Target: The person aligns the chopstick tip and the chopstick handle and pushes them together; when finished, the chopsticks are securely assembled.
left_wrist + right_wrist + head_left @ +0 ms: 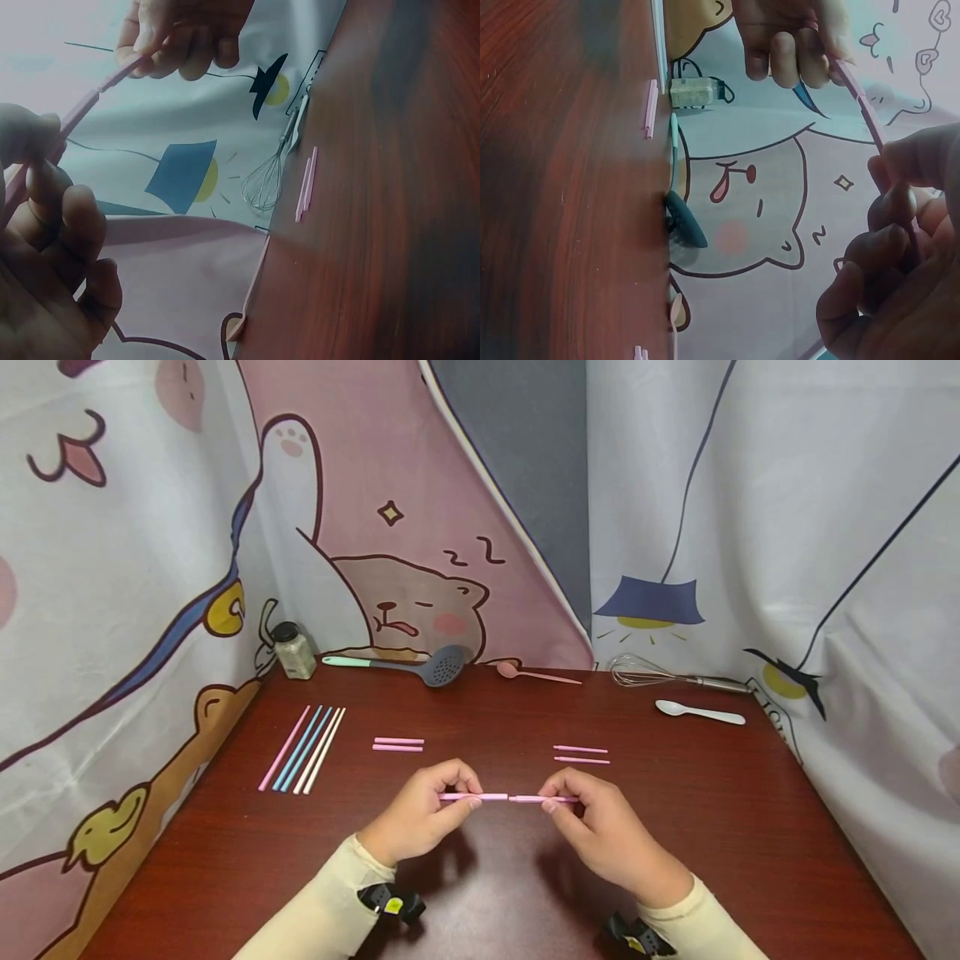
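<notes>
My left hand pinches a thicker pink chopstick half between thumb and fingers. A thinner pink chopstick half is pinched in my right hand. The two halves lie nearly in line, their inner ends right at each other in the head view; the outer ends are partly covered by the fingers. Both wrist views show the two pieces meeting end to end, held up above the table. Just beyond my left hand lie two more thick pink halves, and beyond my right, two thin pink halves.
Whole chopsticks in pink, blue and white lie at the left of the brown table. Along the back stand or lie a jar, a slotted skimmer, a pink spoon, a whisk and a white spoon.
</notes>
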The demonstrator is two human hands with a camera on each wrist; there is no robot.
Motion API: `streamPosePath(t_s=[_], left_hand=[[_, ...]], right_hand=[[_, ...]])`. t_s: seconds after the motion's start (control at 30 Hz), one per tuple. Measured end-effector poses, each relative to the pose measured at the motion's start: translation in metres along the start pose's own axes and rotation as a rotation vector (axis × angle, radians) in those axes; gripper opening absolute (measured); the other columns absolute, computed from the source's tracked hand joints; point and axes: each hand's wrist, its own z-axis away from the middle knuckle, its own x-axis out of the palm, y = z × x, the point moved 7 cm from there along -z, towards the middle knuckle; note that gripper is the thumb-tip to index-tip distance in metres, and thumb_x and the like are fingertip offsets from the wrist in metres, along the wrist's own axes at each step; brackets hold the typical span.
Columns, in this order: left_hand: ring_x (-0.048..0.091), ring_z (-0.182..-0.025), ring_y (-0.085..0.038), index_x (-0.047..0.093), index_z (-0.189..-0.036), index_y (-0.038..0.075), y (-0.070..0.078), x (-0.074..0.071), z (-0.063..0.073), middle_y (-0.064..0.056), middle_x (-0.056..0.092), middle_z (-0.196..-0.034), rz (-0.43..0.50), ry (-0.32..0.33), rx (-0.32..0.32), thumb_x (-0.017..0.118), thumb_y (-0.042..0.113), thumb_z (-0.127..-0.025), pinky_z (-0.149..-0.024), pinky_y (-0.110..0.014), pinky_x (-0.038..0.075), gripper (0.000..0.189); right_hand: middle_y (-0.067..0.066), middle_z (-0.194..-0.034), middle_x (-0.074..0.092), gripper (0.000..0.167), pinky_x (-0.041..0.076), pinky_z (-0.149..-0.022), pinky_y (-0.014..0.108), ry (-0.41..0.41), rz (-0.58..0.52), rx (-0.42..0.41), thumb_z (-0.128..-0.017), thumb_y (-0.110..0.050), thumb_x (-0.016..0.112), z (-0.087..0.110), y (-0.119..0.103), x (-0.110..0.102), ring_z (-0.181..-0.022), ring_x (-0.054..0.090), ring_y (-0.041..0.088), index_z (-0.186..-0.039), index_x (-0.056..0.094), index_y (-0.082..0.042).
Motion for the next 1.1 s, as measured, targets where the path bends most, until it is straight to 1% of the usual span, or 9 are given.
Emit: streamPosePath(t_s=[0.2, 0.33, 0.53, 0.77, 0.87, 1.1], left_hand=[[0.052, -0.073, -0.002, 0.066, -0.093, 0.008, 0.004, 0.002, 0.001, -0.001, 0.056, -0.074, -0.002, 0.005, 0.022, 0.071, 0.000, -0.094, -0.065, -0.021, 0.047, 0.010], [0.052, -0.072, -0.002, 0.066, -0.092, 0.008, 0.004, 0.004, 0.002, 0.000, 0.056, -0.074, -0.001, 0.008, 0.017, 0.071, -0.001, -0.093, -0.064, -0.021, 0.046, 0.011], [0.051, -0.071, -0.001, 0.065, -0.091, 0.009, 0.007, 0.006, 0.002, 0.000, 0.056, -0.074, 0.005, 0.012, 0.012, 0.071, 0.000, -0.093, -0.062, -0.020, 0.046, 0.011], [0.050, -0.071, 0.000, 0.063, -0.090, 0.008, 0.012, 0.007, 0.003, -0.001, 0.056, -0.074, 0.021, 0.021, 0.018, 0.070, -0.005, -0.090, -0.061, -0.019, 0.045, 0.015], [0.050, -0.070, 0.001, 0.062, -0.090, 0.007, 0.013, 0.007, 0.003, -0.002, 0.056, -0.074, 0.026, 0.022, 0.034, 0.070, -0.006, -0.090, -0.059, -0.019, 0.045, 0.016], [0.049, -0.069, 0.002, 0.060, -0.089, 0.008, 0.016, 0.009, 0.004, -0.003, 0.055, -0.074, 0.023, 0.023, 0.079, 0.069, -0.006, -0.089, -0.056, -0.019, 0.044, 0.017]], right_hand=[[-0.014, -0.074, 0.050, 0.026, 0.043, -0.053, 0.022, 0.028, 0.016, -0.028, -0.093, 0.003, 0.074, 0.001, -0.005, -0.001, -0.064, 0.045, -0.001, -0.092, 0.066, -0.021], [-0.013, -0.074, 0.051, 0.027, 0.043, -0.053, 0.021, 0.036, 0.013, -0.056, -0.093, 0.003, 0.074, 0.001, -0.008, -0.001, -0.064, 0.045, -0.001, -0.092, 0.066, -0.022], [-0.013, -0.074, 0.050, 0.025, 0.042, -0.053, 0.020, 0.040, -0.012, -0.086, -0.092, 0.004, 0.074, 0.002, -0.013, 0.001, -0.065, 0.045, -0.002, -0.092, 0.066, -0.020], [-0.010, -0.072, 0.052, 0.026, 0.041, -0.050, 0.019, 0.057, -0.060, -0.115, -0.092, 0.007, 0.073, 0.002, -0.016, 0.000, -0.063, 0.045, -0.002, -0.094, 0.067, -0.018], [-0.009, -0.072, 0.053, 0.027, 0.041, -0.050, 0.019, 0.057, -0.076, -0.130, -0.091, 0.009, 0.073, 0.003, -0.017, 0.000, -0.064, 0.046, -0.001, -0.095, 0.068, -0.017], [-0.009, -0.073, 0.053, 0.031, 0.041, -0.050, 0.020, 0.027, -0.088, -0.118, -0.092, 0.009, 0.071, 0.003, -0.019, 0.001, -0.064, 0.046, -0.001, -0.097, 0.067, -0.021]])
